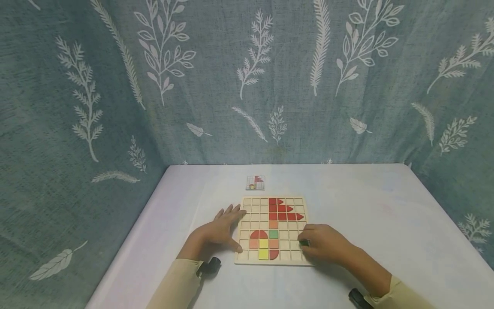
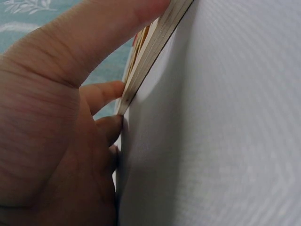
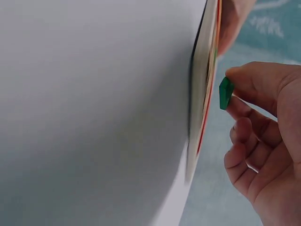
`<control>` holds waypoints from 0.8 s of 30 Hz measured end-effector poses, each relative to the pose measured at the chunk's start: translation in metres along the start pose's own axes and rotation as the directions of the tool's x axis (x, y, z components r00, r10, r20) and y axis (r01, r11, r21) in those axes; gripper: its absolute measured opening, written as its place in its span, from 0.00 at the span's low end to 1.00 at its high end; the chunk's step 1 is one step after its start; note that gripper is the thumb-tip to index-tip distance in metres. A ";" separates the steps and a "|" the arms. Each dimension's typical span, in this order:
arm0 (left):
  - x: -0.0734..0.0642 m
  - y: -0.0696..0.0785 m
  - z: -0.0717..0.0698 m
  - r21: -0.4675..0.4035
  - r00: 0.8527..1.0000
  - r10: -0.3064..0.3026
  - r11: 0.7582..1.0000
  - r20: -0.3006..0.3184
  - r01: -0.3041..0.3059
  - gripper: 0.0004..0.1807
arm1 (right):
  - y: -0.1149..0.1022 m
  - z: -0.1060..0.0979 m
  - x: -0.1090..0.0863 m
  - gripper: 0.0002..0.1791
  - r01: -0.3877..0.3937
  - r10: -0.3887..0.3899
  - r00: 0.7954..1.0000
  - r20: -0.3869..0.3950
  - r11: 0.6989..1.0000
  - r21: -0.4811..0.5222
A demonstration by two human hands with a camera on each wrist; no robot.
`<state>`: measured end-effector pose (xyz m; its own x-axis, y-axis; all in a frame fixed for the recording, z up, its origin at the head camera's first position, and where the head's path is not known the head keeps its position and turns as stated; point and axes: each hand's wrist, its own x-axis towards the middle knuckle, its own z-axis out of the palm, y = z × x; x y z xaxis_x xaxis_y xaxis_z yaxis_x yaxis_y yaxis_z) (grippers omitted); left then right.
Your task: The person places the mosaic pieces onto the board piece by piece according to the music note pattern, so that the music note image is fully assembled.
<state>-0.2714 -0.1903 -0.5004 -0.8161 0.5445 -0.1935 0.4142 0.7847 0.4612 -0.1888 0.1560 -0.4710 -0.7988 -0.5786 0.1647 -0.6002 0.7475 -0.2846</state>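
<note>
A wooden grid board (image 1: 289, 244) lies on the white table. Red squares and triangles (image 1: 281, 209) fill cells in its upper part. Below them are an orange square (image 1: 273, 225), a green square (image 1: 273, 234), rounded red pieces (image 1: 258, 234) and yellow squares (image 1: 263, 243). My left hand (image 1: 221, 229) rests along the board's left edge, fingers spread, thumb on the near corner area. Over the board's right side, my right hand (image 1: 326, 244) pinches a small green piece (image 3: 225, 93) between thumb and fingertip. In the right wrist view that piece is held apart from the board.
Behind the board lies a small pattern card (image 1: 255, 183) with a similar coloured design. The white table (image 1: 347, 197) extends around the board. Grey-green leaf-print cloth (image 1: 216, 64) hangs at the back and both sides.
</note>
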 end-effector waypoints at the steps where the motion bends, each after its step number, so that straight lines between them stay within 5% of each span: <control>1: 0.000 0.000 0.000 0.000 1.000 0.000 1.000 -0.001 0.000 0.70 | -0.005 0.003 0.005 0.07 0.016 -0.016 1.000 0.001 1.000 0.010; 10: -0.002 0.001 0.001 -0.021 1.000 0.023 1.000 0.008 -0.022 0.69 | -0.047 0.026 0.039 0.04 0.172 -0.173 0.985 0.016 0.982 0.080; 24: -0.003 -0.002 -0.002 0.007 0.999 0.033 0.999 -0.004 -0.033 0.69 | -0.088 0.043 0.081 0.09 0.296 -0.296 0.955 0.036 0.955 -0.011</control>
<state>-0.2702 -0.1943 -0.4992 -0.8033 0.5694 -0.1749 0.4440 0.7681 0.4614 -0.1991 0.0298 -0.4730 -0.5835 -0.7852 0.2072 -0.8104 0.5461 -0.2123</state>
